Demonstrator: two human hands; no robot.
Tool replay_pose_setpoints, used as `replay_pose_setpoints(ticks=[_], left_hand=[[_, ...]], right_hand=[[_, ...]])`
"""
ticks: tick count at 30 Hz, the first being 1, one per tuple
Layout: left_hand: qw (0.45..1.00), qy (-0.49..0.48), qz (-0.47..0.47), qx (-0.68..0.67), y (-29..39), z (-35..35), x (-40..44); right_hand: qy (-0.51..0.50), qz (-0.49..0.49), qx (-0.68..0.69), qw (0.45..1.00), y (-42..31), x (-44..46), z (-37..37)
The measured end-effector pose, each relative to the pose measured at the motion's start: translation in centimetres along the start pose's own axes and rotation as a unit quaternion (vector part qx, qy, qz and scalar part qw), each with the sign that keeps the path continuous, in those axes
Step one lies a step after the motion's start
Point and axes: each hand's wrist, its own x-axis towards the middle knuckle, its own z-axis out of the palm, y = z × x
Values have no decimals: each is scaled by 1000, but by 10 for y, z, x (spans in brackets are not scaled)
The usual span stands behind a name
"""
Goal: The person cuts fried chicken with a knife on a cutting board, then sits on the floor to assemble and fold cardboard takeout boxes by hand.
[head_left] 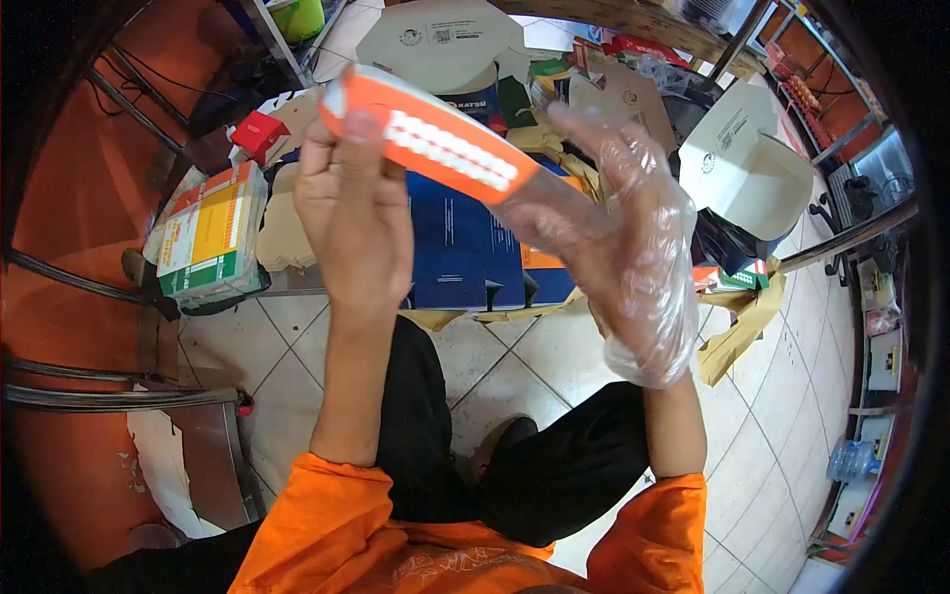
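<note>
An orange and white printed packet (445, 148) is raised at chest height, pinched at its upper left end by my bare left hand (356, 208). A clear plastic glove covers my right hand (633, 228), whose fingers are spread and slightly blurred. From the packet's right end, a strip of clear plastic (554, 208) reaches to my right palm; whether it is part of the glove or another one, I cannot tell. Below the packet lie dark blue printed cartons (460, 247) on brown paper.
Wrapped green, yellow and orange cartons (213, 233) stand at left beside a small red box (259, 136). An open white box (747, 163) is at right. A large pale carton (440, 38) lies at the back. Metal bars (119, 398) extend from the left; shelves (876, 317) line the right.
</note>
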Motion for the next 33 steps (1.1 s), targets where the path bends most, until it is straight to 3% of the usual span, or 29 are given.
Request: replay_pose_setpoints(ticks=[1,2,3,5,6,8,11,16,20,23,25,26,29,32,33], left_hand=[[998,45,-3,-42,3,0,5],[992,89,-8,-85,5,1,7],[993,87,-10,-85,4,2,6],[989,73,-96,-85,3,6,0],[989,74,-96,-85,2,9,-5],[953,-24,-300,-45,-3,17,-15],[950,14,-311,-12,-11,27,-18],[968,56,-243,26,-7,17,-8],[978,30,-206,27,-7,19,-10],[983,3,-157,90,-11,14,-13],[945,-44,-71,316,-3,14,-16],[945,-43,-71,316,-2,18,-19],[943,-44,-39,326,-2,25,-23],[980,-61,-84,168,-4,19,-22],[977,-58,-80,190,-5,17,-22]], right_hand=[[-5,-1,-30,1000,5,-1,-1],[-37,56,41,997,7,-4,-3],[-70,113,112,985,8,-6,-5],[-77,111,68,988,8,-7,-5],[-49,56,15,997,7,-6,-3],[-21,1,-38,999,3,-4,-1],[-90,-38,-35,995,-5,0,-1],[-45,0,-34,998,3,-2,-6],[-19,50,-3,999,2,-5,-5],[-7,129,81,988,-1,-4,-6],[-49,310,242,918,-12,-3,-7],[-26,253,291,922,-6,-10,1],[-10,198,271,942,-4,-14,11],[-66,227,309,921,-6,-11,2],[-66,228,308,921,-8,-10,0]])
